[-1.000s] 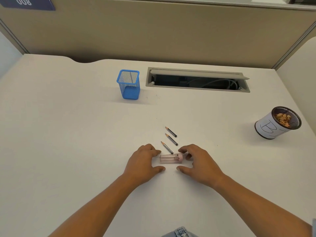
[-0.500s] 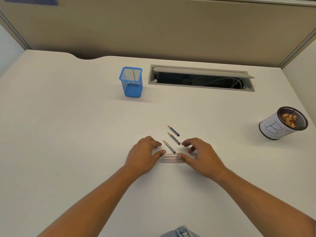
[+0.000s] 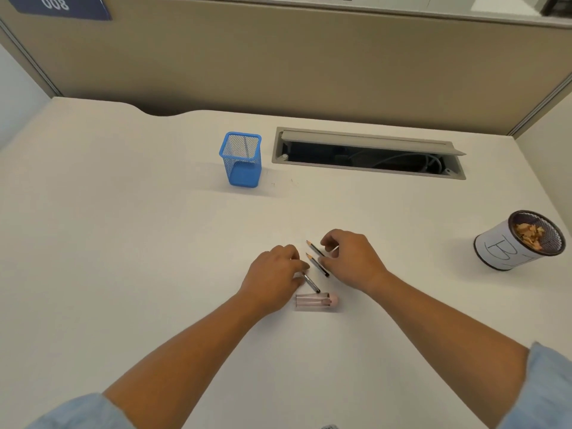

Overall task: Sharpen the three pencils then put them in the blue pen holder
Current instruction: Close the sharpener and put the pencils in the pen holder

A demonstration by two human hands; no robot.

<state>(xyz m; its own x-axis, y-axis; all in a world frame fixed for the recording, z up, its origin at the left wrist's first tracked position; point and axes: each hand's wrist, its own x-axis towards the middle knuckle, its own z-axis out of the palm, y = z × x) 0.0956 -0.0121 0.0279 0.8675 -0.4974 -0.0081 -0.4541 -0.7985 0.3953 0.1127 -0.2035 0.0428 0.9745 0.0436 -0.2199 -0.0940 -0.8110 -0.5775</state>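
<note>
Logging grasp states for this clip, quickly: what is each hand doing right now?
Left hand: pinching the nearest pencil.
Right hand: fingers curled at the middle pencil; grip cannot be told.

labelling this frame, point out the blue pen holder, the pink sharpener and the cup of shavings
blue pen holder point(image 3: 244, 176): head view, on its solid front base
pink sharpener point(image 3: 311, 300): head view, on its clear body
cup of shavings point(image 3: 493, 249): head view, on its white wall

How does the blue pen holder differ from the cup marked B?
Shape: the blue pen holder is square, the cup marked B round. Cover: the holder is bare blue mesh, the cup dark mesh wrapped in white paper. Contents: the holder looks empty, the cup holds shavings. Both are open-topped mesh.
</note>
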